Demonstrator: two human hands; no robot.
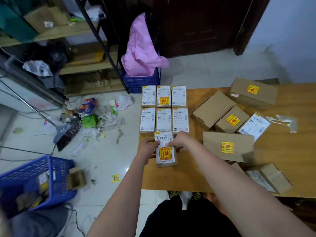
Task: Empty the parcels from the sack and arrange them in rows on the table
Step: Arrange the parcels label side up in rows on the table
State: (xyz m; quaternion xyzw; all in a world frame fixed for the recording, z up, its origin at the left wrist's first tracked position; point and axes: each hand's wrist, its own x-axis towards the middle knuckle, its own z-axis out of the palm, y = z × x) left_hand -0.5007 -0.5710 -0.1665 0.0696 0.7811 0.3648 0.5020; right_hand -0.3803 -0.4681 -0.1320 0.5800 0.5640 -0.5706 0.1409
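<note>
Two rows of three small labelled parcels (163, 108) lie label up along the left end of the wooden table (282, 168). Just in front of the second row sits another small parcel (165, 155) with a white label and a yellow fragile sticker. My left hand (147, 147) grips its left side and my right hand (178, 141) grips its right side and top. Several larger brown boxes (228, 146) lie loosely scattered over the right part of the table. No sack is in sight.
A blue crate (56, 175) with cardboard stands on the floor at lower left. Rubbish and a broom (68, 132) litter the floor left of the table. Another blue crate (142, 81) with pink plastic and metal shelves (80, 69) stand behind.
</note>
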